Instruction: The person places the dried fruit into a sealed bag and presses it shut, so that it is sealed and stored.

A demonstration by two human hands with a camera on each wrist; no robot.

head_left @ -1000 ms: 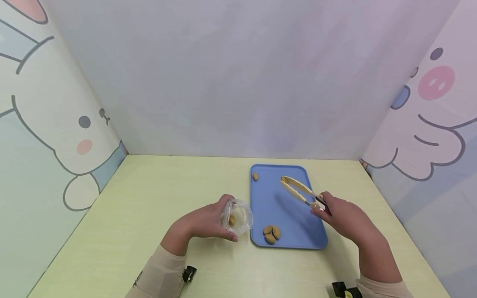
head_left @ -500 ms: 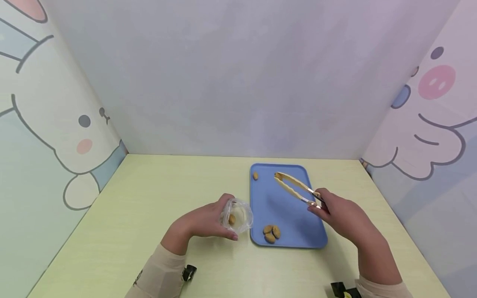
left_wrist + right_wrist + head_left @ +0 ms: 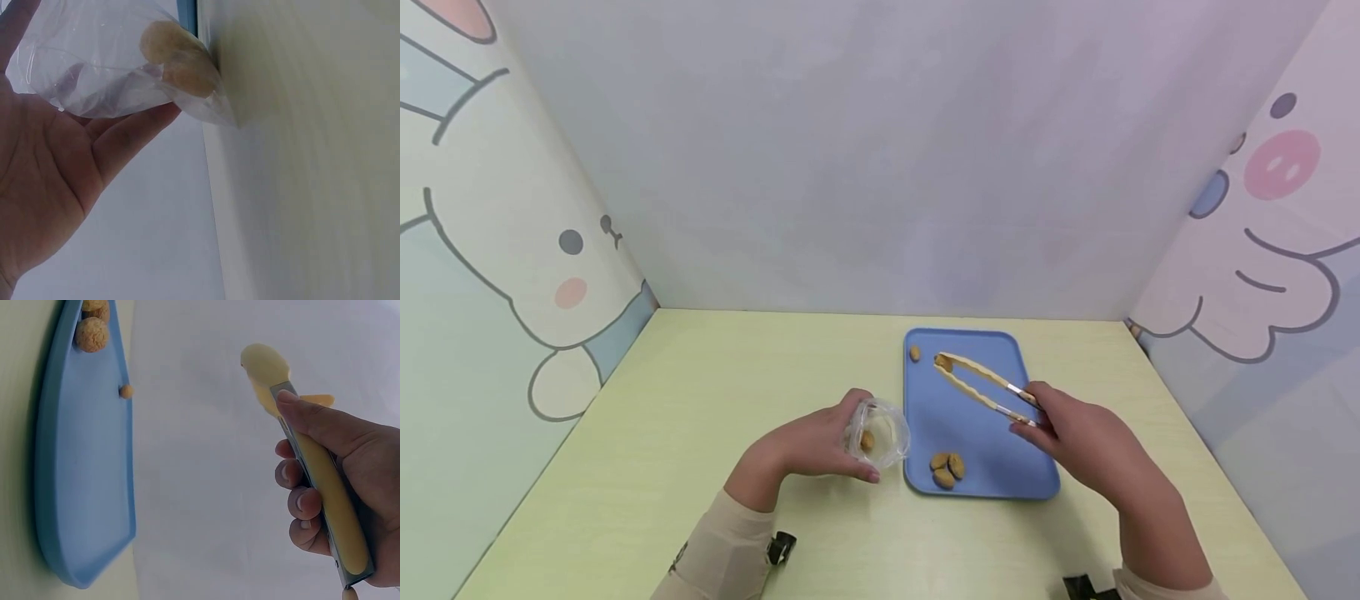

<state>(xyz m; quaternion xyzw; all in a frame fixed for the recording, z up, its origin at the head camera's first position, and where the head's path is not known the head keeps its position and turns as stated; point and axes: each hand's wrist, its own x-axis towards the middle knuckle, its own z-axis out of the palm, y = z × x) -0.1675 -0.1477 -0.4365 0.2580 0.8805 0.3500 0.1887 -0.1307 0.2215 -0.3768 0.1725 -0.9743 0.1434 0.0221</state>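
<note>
My left hand (image 3: pixel 820 442) holds a clear plastic bag (image 3: pixel 895 432) with its mouth upward, left of the blue tray (image 3: pixel 981 417). Inside the bag are brown pieces (image 3: pixel 181 59), seen through the plastic in the left wrist view. My right hand (image 3: pixel 1086 433) grips cream-coloured kitchen tongs (image 3: pixel 981 372) with metal at the handle, above the tray. Between the tong tips sits a brown, nut-like piece (image 3: pixel 943 362). Three similar wrinkled nut-like pieces (image 3: pixel 947 470) lie together at the tray's near left, and another nut-like piece (image 3: pixel 914 353) lies in its far left corner.
The pale yellow tabletop (image 3: pixel 737 367) carries the tray right of centre. Behind it rises a grey-white wall (image 3: pixel 880 167). Side panels with cartoon animals stand at left and right.
The tongs, with the nut-like piece in their tips, have moved left over the tray toward the bag. My left hand and the bag have stayed in place.
</note>
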